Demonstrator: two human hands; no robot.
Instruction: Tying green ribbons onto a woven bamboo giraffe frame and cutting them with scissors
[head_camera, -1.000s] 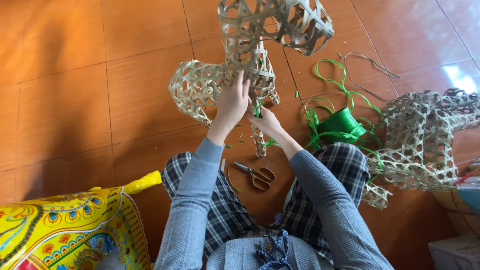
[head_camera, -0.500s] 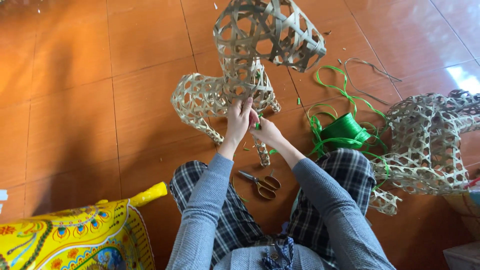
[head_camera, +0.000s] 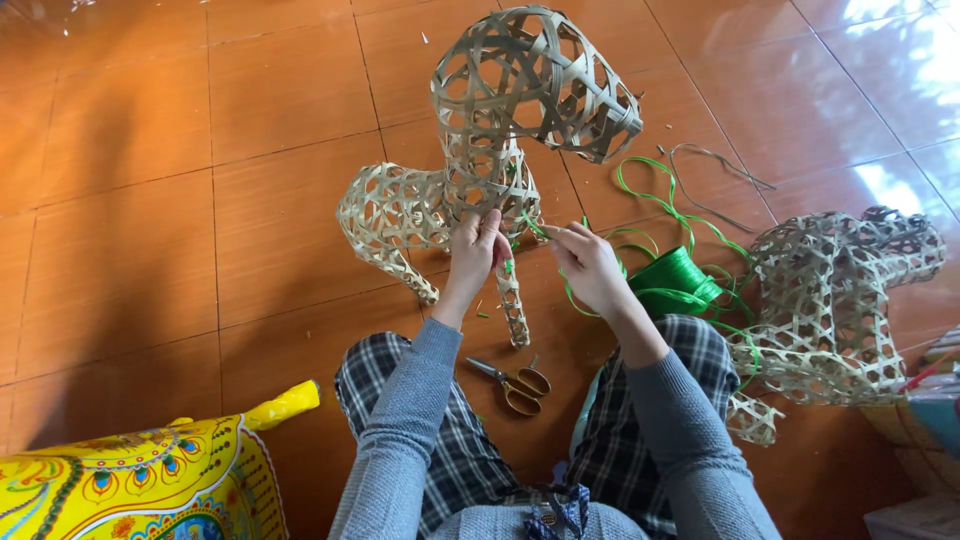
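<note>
Directly ahead of the person, a tan open-weave bamboo animal-shaped frame (head_camera: 480, 170) stands on the orange tiled floor (head_camera: 150, 200). Its neck is gripped by the left hand (head_camera: 475, 250), while just beside it the right hand (head_camera: 590, 265) pinches a thin green plastic strip (head_camera: 540, 232) leading to the frame. Brass-handled scissors (head_camera: 518, 382) lie between the knees, below both hands.

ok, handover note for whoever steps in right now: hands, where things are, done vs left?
Left hand: gripping the woven bamboo animal-shaped frame at its chest.
Right hand: pinching a thin green plastic strip that runs to the frame.
Green strip roll lies right of the hands; brass-handled scissors on the floor between the knees. Second woven frame lies far right.
Done: frame woven, some green ties on it. Left: current tie not finished.
</note>
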